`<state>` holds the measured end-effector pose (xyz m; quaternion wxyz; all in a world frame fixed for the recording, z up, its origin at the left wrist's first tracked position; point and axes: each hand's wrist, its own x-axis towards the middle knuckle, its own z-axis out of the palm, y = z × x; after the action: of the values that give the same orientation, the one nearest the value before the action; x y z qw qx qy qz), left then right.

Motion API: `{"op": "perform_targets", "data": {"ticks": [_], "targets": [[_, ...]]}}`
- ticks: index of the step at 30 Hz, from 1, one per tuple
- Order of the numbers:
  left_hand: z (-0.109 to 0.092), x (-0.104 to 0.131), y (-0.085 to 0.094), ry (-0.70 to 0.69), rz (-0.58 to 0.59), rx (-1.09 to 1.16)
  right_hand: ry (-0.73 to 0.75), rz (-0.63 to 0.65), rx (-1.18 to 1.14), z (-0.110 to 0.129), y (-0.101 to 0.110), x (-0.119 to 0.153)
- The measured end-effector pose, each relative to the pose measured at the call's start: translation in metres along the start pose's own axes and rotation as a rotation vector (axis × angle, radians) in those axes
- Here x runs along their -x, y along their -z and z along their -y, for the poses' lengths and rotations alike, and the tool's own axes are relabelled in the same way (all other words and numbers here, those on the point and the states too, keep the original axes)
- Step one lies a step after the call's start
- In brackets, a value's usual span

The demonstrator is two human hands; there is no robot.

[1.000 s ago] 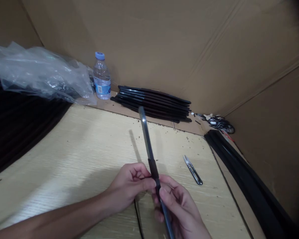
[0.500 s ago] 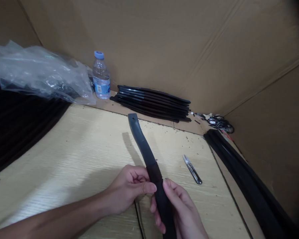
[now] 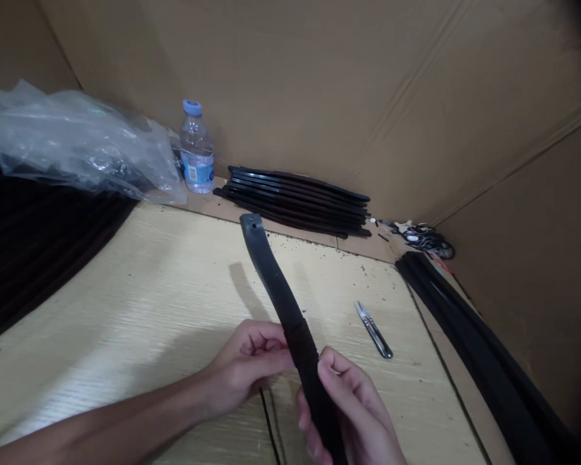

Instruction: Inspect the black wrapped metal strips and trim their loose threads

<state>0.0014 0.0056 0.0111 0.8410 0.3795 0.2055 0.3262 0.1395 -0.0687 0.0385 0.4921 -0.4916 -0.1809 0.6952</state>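
Note:
A long dark strip, smooth and slightly curved with a hole near its far end, slants up from the bottom of the view. Its nearer part is covered by a black fabric sleeve. My left hand pinches the left edge of the sleeve close to its far end. On the other side, my right hand is wrapped round the covered part, thumb on the right edge. A thin black cord hangs below my left hand. To the right, thread snips lie on the pale wooden table.
At the back, a stack of dark strips lies beside a water bottle. Clear plastic bags rest on dark fabric at left. Long black pieces and a small tangled heap sit at right. Cardboard walls surround the table.
The strip's far end has shifted up and a little left, and the strip has turned slightly. My left thumb has slid back to the sleeve's edge; my right hand has moved slightly.

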Motion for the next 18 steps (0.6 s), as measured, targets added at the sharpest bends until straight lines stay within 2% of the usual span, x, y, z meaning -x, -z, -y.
{"op": "perform_targets", "data": {"ticks": [4,9,18], "targets": [[0.002,-0.002,0.0,0.03,-0.041,-0.051,-0.007,0.059,-0.005,-0.005,0.001,0.001],[0.004,0.0,0.0,0.061,-0.154,-0.047,0.0,0.185,0.036,-0.016,0.002,-0.005],[0.007,0.001,0.002,0.079,-0.171,-0.115,0.0,0.217,0.138,-0.018,0.0,-0.004]]}}
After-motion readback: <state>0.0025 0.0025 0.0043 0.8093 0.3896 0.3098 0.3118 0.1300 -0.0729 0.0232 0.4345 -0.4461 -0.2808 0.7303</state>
